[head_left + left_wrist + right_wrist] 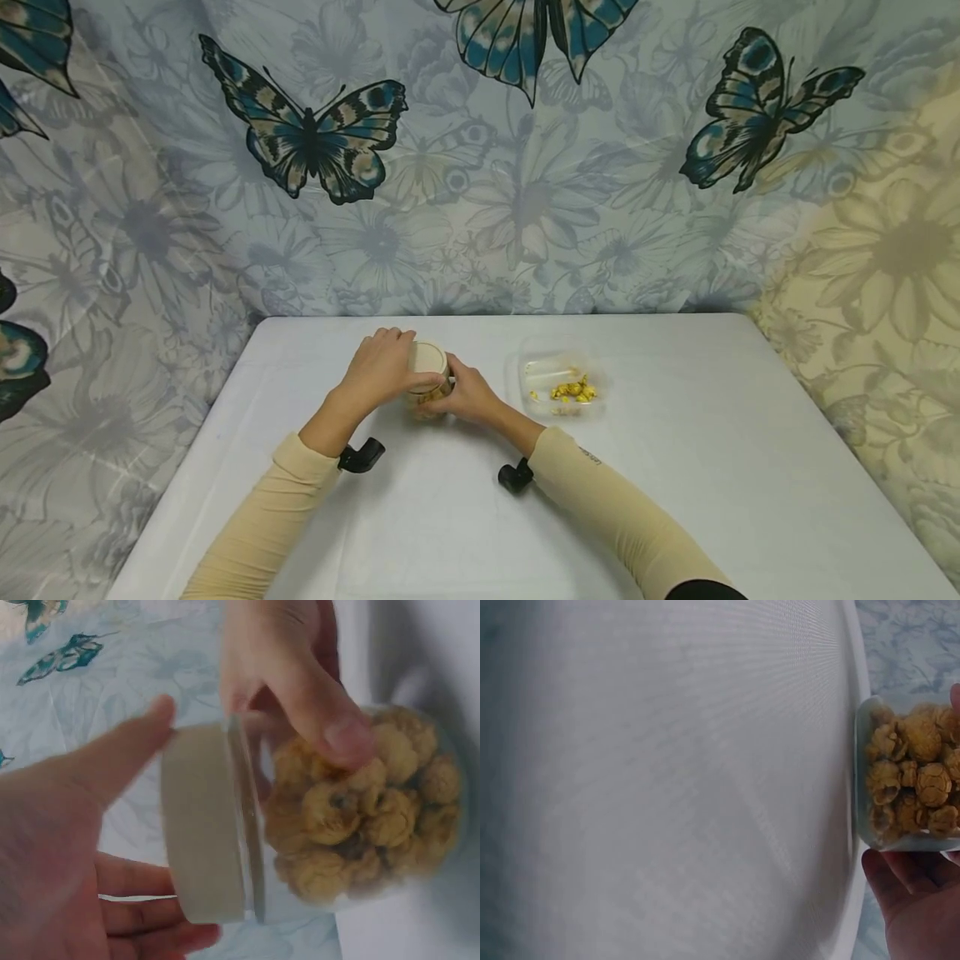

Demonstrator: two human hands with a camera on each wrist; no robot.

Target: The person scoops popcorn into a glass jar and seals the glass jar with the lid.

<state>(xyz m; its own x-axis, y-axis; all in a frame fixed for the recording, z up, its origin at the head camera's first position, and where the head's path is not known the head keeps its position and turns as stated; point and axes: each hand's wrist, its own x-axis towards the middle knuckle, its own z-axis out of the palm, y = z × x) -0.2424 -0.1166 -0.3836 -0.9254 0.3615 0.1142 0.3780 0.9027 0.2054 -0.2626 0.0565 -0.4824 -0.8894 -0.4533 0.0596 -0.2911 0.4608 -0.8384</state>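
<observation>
A clear jar (pixel 420 870) of golden popcorn (pixel 330 814) stands on the white table, left of the middle in the head view. My left hand (pixel 384 367) grips its cream lid (pixel 428 357) from the left, thumb on one side and fingers on the other. In the left wrist view the lid (pixel 202 825) sits at the mouth of the jar. From the right, my right hand (pixel 471 393) holds the jar's body, its thumb pressed against the wall. The right wrist view shows the jar's lower part with popcorn (pixel 922 772), fingers beside it.
Right of the jar stands a clear plastic container (pixel 536 400) with several small yellow pieces (pixel 576 389) inside. The white table (pixel 712 467) ends at the back against a butterfly-patterned cloth (pixel 525 208).
</observation>
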